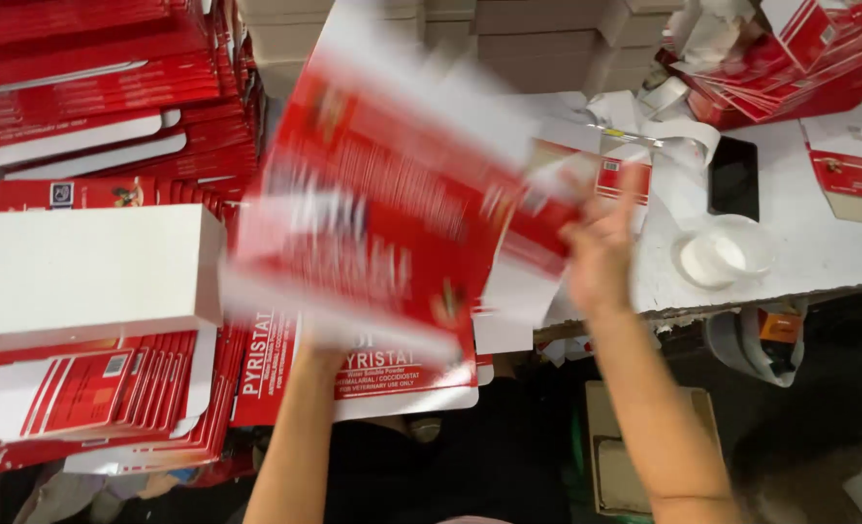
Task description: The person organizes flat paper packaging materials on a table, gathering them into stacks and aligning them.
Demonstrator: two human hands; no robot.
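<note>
The white counter (819, 243) is full of flat red boxes (111, 87). Both hands hold one blurry red box (382, 204) up, left hand (319, 349) below, right hand (601, 247) pinching its edge. Many stacks wait.

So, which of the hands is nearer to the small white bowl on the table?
Right. The right hand is just left of the white bowl; the left hand, under the red carton sheet, is much farther left.

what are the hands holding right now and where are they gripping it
Both hold one flat red and white carton blank, blurred by motion. The right hand grips its right edge; the left hand is under its lower edge, its fingers hidden.
</note>
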